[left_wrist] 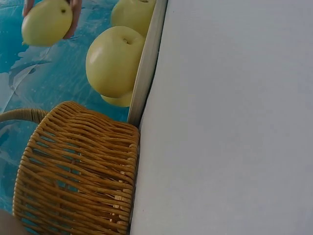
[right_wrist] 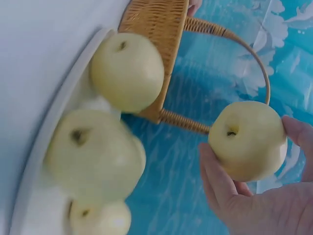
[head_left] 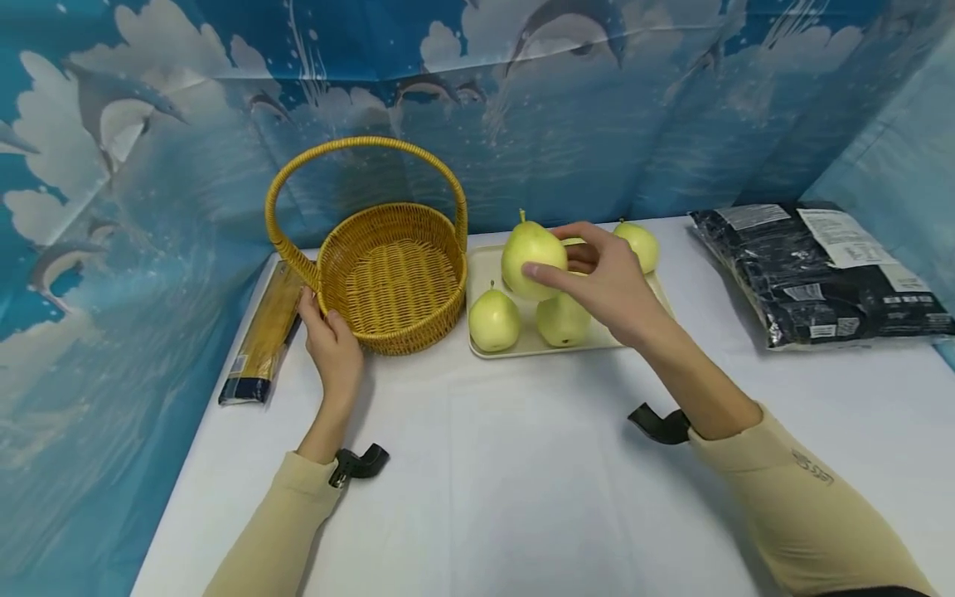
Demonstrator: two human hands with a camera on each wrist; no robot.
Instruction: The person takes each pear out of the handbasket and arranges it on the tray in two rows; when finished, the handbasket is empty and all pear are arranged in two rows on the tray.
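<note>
My right hand point(head_left: 608, 278) holds a pale green pear point(head_left: 531, 261) between thumb and fingers, raised above a cream tray point(head_left: 515, 347). In the right wrist view the same pear point(right_wrist: 248, 141) shows its underside, with the basket handle behind it. On the tray lie several more pears, among them one at the front left point(head_left: 494, 320) and one at the back right point(head_left: 638, 246). Left of the tray stands a round wicker basket point(head_left: 395, 286) with a tall arched handle, its inside bare. My left hand point(head_left: 332, 344) rests against the basket's left side, fingers at the rim below the handle's base.
A flat yellow packet point(head_left: 261, 340) with a dark end lies at the table's left edge, beside the basket. At the right is a black plastic parcel point(head_left: 828, 278) with white labels. A blue dolphin-print curtain point(head_left: 522, 149) hangs behind the white table point(head_left: 537, 464).
</note>
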